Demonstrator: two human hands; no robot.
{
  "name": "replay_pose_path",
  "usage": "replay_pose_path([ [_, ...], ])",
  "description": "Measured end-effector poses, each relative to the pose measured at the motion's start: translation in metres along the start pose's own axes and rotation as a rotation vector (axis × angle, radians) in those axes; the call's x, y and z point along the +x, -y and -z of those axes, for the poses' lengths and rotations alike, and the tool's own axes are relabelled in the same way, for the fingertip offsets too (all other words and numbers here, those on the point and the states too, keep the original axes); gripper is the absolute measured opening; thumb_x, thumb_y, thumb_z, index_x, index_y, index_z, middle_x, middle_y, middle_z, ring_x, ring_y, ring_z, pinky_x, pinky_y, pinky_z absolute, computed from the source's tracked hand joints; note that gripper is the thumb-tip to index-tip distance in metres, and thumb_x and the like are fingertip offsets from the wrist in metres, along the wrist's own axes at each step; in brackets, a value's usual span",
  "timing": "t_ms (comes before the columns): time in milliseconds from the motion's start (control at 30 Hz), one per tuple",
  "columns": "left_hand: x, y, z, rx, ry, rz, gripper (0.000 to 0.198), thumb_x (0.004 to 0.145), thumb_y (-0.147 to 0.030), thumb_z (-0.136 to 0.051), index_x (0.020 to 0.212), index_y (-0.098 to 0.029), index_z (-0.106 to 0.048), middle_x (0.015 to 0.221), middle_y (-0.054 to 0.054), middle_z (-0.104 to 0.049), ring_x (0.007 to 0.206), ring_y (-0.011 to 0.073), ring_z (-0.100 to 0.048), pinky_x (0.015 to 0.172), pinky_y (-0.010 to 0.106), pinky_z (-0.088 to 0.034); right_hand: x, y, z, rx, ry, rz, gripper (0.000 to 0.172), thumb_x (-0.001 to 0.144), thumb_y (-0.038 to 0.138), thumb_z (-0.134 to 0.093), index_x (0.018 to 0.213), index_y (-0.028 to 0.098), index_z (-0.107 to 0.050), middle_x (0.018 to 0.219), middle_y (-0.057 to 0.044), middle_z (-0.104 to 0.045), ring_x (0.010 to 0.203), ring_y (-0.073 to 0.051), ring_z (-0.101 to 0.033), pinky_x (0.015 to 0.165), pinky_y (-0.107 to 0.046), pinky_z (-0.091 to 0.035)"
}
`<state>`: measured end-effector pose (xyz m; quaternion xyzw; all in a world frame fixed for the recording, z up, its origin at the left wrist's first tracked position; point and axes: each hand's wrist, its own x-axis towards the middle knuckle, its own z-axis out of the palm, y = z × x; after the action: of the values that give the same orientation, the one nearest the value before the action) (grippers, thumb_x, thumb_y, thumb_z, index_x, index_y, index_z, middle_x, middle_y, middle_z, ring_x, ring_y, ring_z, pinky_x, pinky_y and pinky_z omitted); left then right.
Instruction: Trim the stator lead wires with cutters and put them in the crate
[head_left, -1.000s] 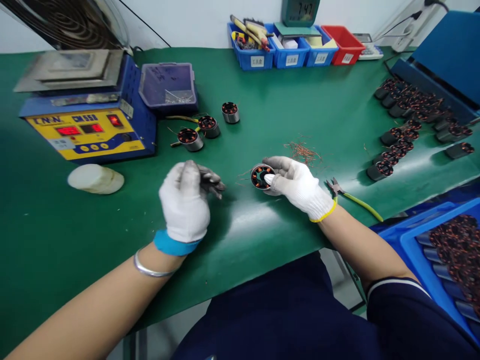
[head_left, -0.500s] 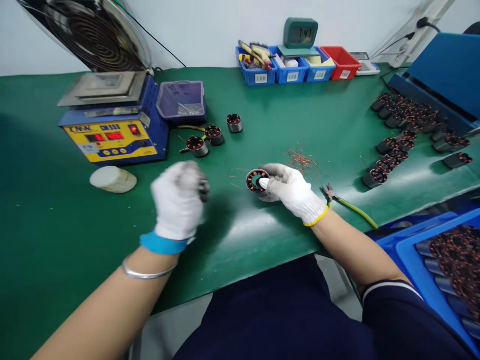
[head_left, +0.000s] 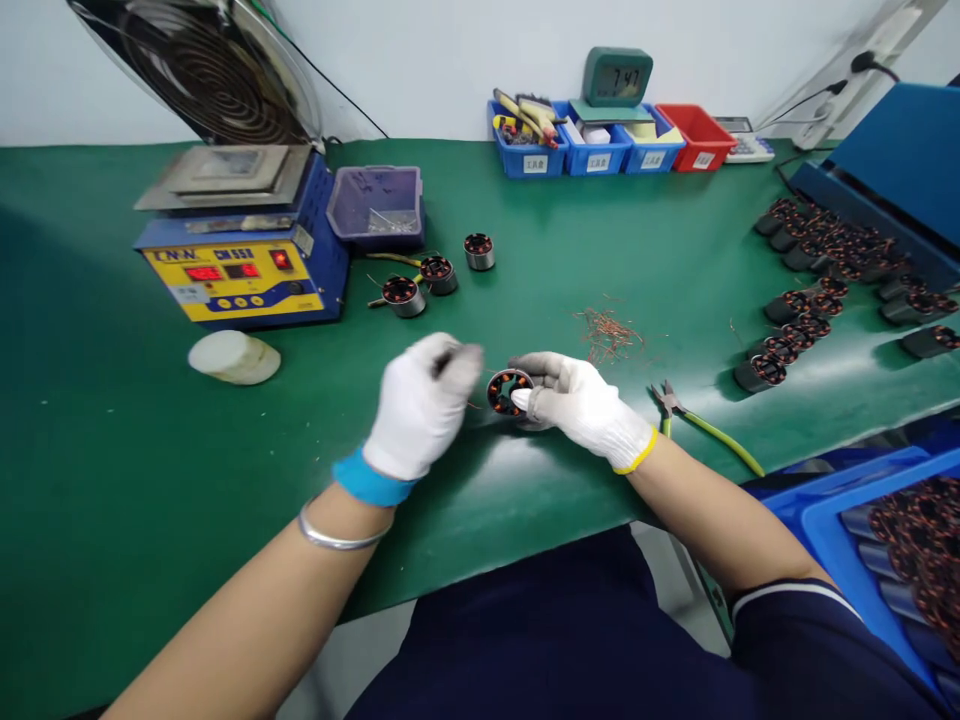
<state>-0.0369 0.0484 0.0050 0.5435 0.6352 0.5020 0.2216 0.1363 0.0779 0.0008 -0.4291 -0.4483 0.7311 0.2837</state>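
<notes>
My right hand, in a white glove with a yellow cuff, is closed round a motor stator. Its ring of copper windings faces left, and the thumb lies in its opening. Thin wire ends stick out from it to the left. Close to that side is my left hand, gloved in white with a blue band at the wrist. Its fingers are bent together and somewhat blurred; whatever is between them is hidden. Copper wire clippings lie behind the right hand, and green-handled cutters lie to its right.
Several stators stand behind my left hand, near a purple bin and a blue-yellow soldering pot unit. A white block lies at left. More stators stand at right, above a blue crate. Small bins line the wall.
My left hand has moved right, up to the stator's wire ends. My right hand still holds the stator, slightly lower in view. The camera view has shifted a little.
</notes>
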Motion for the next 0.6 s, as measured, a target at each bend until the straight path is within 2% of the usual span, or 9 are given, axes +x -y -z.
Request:
replay_pose_path([
  [67, -0.003, -0.001, -0.005, -0.045, 0.037, 0.039, 0.034, 0.076, -0.035, -0.063, 0.053, -0.019, -0.044, 0.048, -0.005, -0.042, 0.046, 0.0086, -0.042, 0.044, 0.024, -0.033, 0.000, -0.001, 0.002, 0.002, 0.016, -0.001, 0.044, 0.068, 0.018, -0.073, 0.109, 0.015, -0.058, 0.091, -0.004, -0.068, 0.074, -0.013, -0.066, 0.063, -0.025, -0.059],
  [200, -0.004, 0.009, 0.006, -0.342, -0.293, 0.105, 0.030, 0.080, -0.032, -0.059, 0.056, -0.021, -0.045, 0.047, -0.005, -0.043, 0.039, 0.0091, -0.043, 0.038, 0.024, -0.032, 0.001, 0.001, 0.007, 0.039, -0.009, 0.064, 0.038, 0.073, 0.024, -0.072, 0.108, 0.017, -0.058, 0.095, -0.005, -0.068, 0.073, -0.013, -0.067, 0.062, -0.027, -0.060],
  [233, -0.005, 0.012, 0.009, -0.386, -0.309, 0.114, 0.031, 0.080, -0.036, -0.059, 0.056, -0.022, -0.046, 0.047, -0.005, -0.043, 0.039, 0.0096, -0.043, 0.036, 0.024, -0.032, 0.001, 0.001, 0.007, 0.053, -0.017, 0.072, 0.037, 0.073, 0.024, -0.071, 0.108, 0.017, -0.058, 0.096, -0.005, -0.068, 0.073, -0.012, -0.067, 0.063, -0.027, -0.061],
  [267, -0.007, 0.014, 0.010, -0.399, -0.245, 0.127, 0.032, 0.080, -0.040, -0.060, 0.057, -0.022, -0.048, 0.048, -0.005, -0.044, 0.039, 0.0099, -0.044, 0.036, 0.024, -0.033, 0.001, 0.001, 0.007, 0.066, -0.026, 0.067, 0.037, 0.073, 0.023, -0.072, 0.107, 0.018, -0.057, 0.096, -0.005, -0.068, 0.073, -0.012, -0.067, 0.063, -0.027, -0.061],
  [367, -0.015, 0.012, 0.005, -0.335, 0.137, 0.214, 0.031, 0.078, -0.043, -0.063, 0.059, -0.020, -0.054, 0.049, -0.003, -0.049, 0.040, 0.0100, -0.046, 0.037, 0.025, -0.035, 0.002, 0.000, 0.002, 0.071, -0.043, -0.001, 0.039, 0.070, 0.019, -0.073, 0.105, 0.018, -0.056, 0.097, -0.005, -0.069, 0.074, -0.013, -0.067, 0.062, -0.027, -0.060],
  [433, -0.018, 0.006, 0.000, -0.319, 0.202, 0.261, 0.028, 0.078, -0.036, -0.065, 0.058, -0.020, -0.053, 0.047, -0.004, -0.048, 0.039, 0.0090, -0.044, 0.038, 0.025, -0.036, 0.002, -0.001, -0.001, 0.066, -0.047, -0.030, 0.038, 0.070, 0.017, -0.072, 0.104, 0.018, -0.056, 0.093, -0.004, -0.069, 0.072, -0.013, -0.067, 0.061, -0.027, -0.060],
  [467, -0.018, 0.003, -0.001, -0.335, 0.130, 0.262, 0.027, 0.079, -0.033, -0.064, 0.058, -0.020, -0.052, 0.046, -0.004, -0.047, 0.039, 0.0086, -0.044, 0.039, 0.025, -0.036, 0.002, -0.001, -0.002, 0.071, -0.046, -0.033, 0.038, 0.071, 0.017, -0.072, 0.104, 0.018, -0.055, 0.091, -0.004, -0.070, 0.070, -0.013, -0.068, 0.060, -0.026, -0.060],
  [533, -0.016, 0.001, 0.002, -0.418, -0.132, 0.212, 0.027, 0.082, -0.034, -0.061, 0.062, -0.021, -0.050, 0.049, -0.006, -0.047, 0.042, 0.0083, -0.047, 0.042, 0.025, -0.039, 0.002, -0.001, -0.002, 0.096, -0.047, -0.030, 0.036, 0.072, 0.017, -0.071, 0.105, 0.018, -0.055, 0.089, -0.004, -0.070, 0.069, -0.012, -0.068, 0.060, -0.026, -0.060],
  [600, -0.013, 0.004, 0.006, -0.515, -0.331, 0.158, 0.028, 0.084, -0.042, -0.061, 0.067, -0.022, -0.052, 0.056, -0.005, -0.052, 0.047, 0.0094, -0.052, 0.044, 0.026, -0.042, 0.002, -0.001, -0.003, 0.117, -0.056, -0.033, 0.036, 0.073, 0.017, -0.071, 0.105, 0.018, -0.054, 0.089, -0.003, -0.069, 0.069, -0.012, -0.068, 0.061, -0.026, -0.061],
])
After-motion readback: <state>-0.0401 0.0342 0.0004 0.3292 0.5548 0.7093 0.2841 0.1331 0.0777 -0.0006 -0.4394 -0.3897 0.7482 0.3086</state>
